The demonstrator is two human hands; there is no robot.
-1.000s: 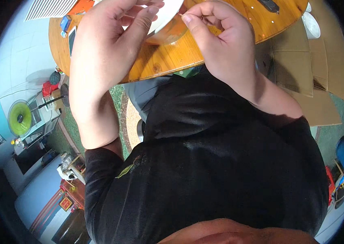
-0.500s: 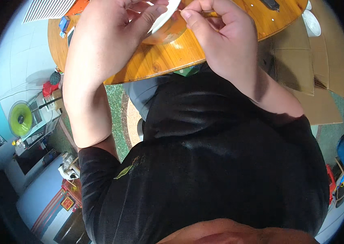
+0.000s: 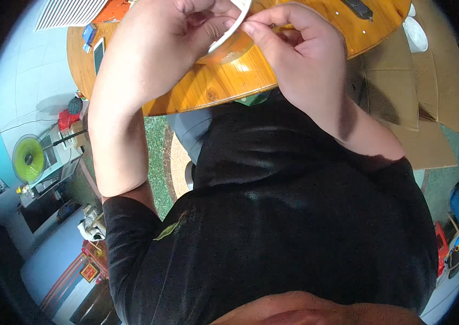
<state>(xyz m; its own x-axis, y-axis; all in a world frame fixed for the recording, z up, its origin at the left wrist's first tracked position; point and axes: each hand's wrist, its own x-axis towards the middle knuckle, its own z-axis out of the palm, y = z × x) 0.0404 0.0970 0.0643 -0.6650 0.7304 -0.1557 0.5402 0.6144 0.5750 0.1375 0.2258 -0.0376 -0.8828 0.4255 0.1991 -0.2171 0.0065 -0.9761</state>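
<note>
At the top of the view, over the table's near edge, my left hand [image 3: 199, 27] holds a thin white curved piece [image 3: 235, 32] with a rounded edge. It looks like the rim of a disc or lid, and most of it is hidden by my fingers and the picture's edge. Thumb and forefinger of my right hand [image 3: 297, 38] are pinched together right at that edge; what lies between them is too small to make out. Beneath the white piece an orange-tinted, see-through object [image 3: 228, 52] rests on the wooden table [image 3: 208, 95].
On the table's left are a white-edged flat device [image 3: 99, 57], a small blue box [image 3: 88, 33] and a white slatted rack [image 3: 69, 12]. A dark tool [image 3: 358, 8] lies at the far right. Cardboard sheets [image 3: 392, 81] and a white tub [image 3: 415, 36] stand beyond the right edge.
The white piece has shifted slightly right and turned more edge-on. My right fingertips have come closer to its edge, narrowing the gap between my hands.
</note>
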